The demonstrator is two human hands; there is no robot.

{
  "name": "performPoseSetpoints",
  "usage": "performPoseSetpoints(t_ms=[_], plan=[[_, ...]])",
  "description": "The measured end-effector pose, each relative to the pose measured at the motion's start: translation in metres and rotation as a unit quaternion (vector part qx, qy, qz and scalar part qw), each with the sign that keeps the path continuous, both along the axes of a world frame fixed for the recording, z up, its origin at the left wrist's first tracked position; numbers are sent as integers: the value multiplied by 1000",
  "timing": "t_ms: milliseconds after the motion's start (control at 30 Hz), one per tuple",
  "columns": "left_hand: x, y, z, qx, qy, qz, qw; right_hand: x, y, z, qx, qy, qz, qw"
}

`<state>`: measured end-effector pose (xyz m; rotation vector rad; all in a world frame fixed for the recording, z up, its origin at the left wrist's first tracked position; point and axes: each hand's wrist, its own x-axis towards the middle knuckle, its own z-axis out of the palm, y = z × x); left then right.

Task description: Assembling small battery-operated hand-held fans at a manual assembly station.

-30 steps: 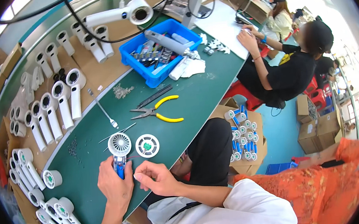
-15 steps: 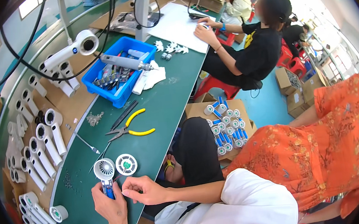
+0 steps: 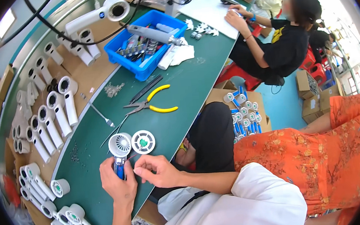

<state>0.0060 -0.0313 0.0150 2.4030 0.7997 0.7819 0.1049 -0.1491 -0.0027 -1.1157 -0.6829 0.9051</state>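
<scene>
My left hand (image 3: 118,184) is closed around a handheld fan (image 3: 120,145) with a white round head. Its handle is uncovered, so a small circuit board and a blue battery (image 3: 120,171) show between thumb and fingers. Close by on the right, my right hand (image 3: 163,172) has thumb and fingertips pinched together. A thin red wire runs from the fan toward it, but what the fingertips hold, if anything, is too small to make out. Beside the fan head lies a white round grille (image 3: 148,136) with a green centre.
Yellow-handled pliers (image 3: 162,109) and dark tweezers (image 3: 146,89) lie beyond my hands. A blue bin (image 3: 142,75) holds tools. White fan housings (image 3: 62,116) line the left side; more fans (image 3: 76,220) sit lower left. One person sits far right, another stands in orange (image 3: 304,161) beside me.
The whole view has shifted, so the bench and both hands sit farther right in the picture. The left hand keeps its grip on the fan; the right stays pinched beside it.
</scene>
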Motion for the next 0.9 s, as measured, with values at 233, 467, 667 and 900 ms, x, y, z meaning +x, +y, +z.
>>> performPoseSetpoints(t_ms=[233, 467, 667, 900], plan=[[-8, 3, -4, 47, -36, -33, 998, -7, 3, -1, -11, -1, -24, 1000], [-6, 6, -1, 38, -48, -59, 996, -6, 4, -3, -6, -14, -21, 1000], [-4, 10, -1, 11, -79, -79, 994, -4, 4, 0, -11, -24, -24, 999], [-7, 7, 4, -30, -91, -79, 992, -8, 2, -1, -22, -9, -38, 999]])
